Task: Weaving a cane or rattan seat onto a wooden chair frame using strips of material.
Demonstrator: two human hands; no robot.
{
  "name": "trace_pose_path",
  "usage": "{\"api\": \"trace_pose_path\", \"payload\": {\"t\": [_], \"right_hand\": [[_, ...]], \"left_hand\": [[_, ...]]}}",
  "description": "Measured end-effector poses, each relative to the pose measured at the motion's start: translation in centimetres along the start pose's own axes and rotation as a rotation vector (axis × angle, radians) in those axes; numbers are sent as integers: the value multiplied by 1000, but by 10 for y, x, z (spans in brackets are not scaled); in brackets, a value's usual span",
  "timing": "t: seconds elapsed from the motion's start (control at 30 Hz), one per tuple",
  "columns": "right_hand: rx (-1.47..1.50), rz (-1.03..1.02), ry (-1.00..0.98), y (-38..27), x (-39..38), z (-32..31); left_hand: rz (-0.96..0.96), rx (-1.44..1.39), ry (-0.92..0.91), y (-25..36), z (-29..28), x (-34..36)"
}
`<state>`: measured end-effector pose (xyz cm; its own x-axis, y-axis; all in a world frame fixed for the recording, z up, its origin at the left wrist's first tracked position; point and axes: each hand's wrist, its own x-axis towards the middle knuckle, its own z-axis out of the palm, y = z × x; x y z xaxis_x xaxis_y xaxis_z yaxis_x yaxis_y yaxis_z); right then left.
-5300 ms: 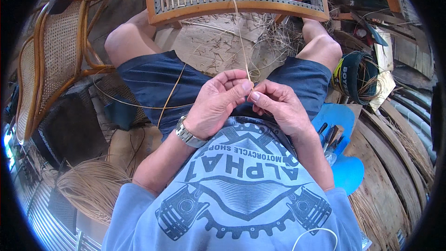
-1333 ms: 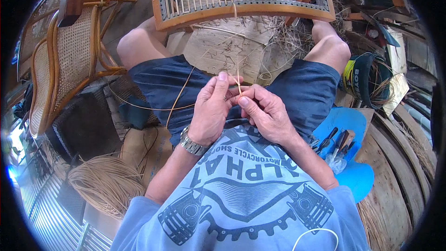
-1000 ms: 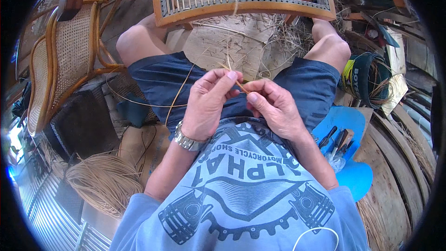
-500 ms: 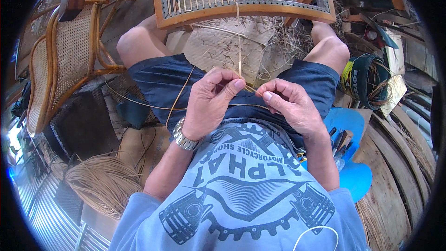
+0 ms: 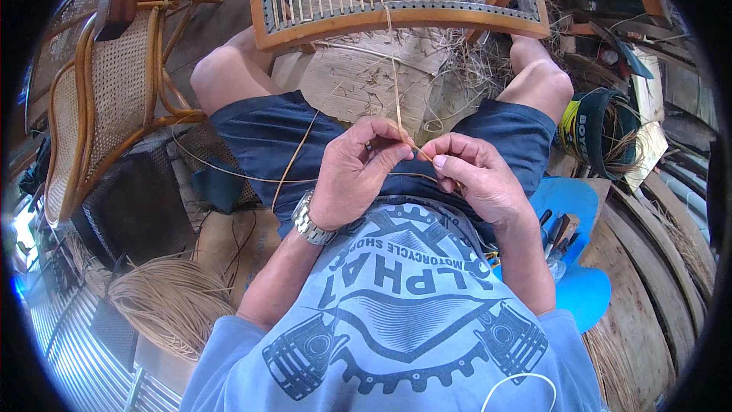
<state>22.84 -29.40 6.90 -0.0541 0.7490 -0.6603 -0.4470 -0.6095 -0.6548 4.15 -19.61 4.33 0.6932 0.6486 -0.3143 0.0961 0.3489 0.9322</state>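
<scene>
A thin tan cane strand (image 5: 395,76) runs down from the front rail of a wooden chair frame (image 5: 396,21) to my two hands. My left hand (image 5: 354,172), with a metal watch on its wrist, pinches the strand between thumb and fingers. Close beside it, my right hand (image 5: 476,175) pinches the same strand a short way along. Further loops of cane cross my lap and hang to the left. Several parallel strands are strung across the left part of the frame, and small holes line its rails.
A cane-woven rattan chair (image 5: 114,80) stands at the left. Below it lies a coiled bundle of cane (image 5: 171,301). On the right are a dark bucket (image 5: 602,133) with cane scraps and a blue tray (image 5: 587,290) with tools. Fibre scraps litter the floor by my foot.
My left hand has shifted slightly right and down along the strand, closer to my right hand. Both hands keep their pinch, and the chair frame sits a touch further left.
</scene>
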Motion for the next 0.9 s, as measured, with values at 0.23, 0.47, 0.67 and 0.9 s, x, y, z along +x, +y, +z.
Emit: {"api": "trace_pose_path", "payload": {"t": [0.23,0.47,0.67,0.9], "right_hand": [[41,46,-40,9,3,-6],[88,-50,77,22,8,0],[6,-127,132,26,7,4],[-14,-352,144,23,11,4]], "left_hand": [[37,17,17,-4,5,2],[-19,-188,-2,2,7,-1],[-55,-244,-32,0,9,2],[-150,-270,43,3,8,-2]]}}
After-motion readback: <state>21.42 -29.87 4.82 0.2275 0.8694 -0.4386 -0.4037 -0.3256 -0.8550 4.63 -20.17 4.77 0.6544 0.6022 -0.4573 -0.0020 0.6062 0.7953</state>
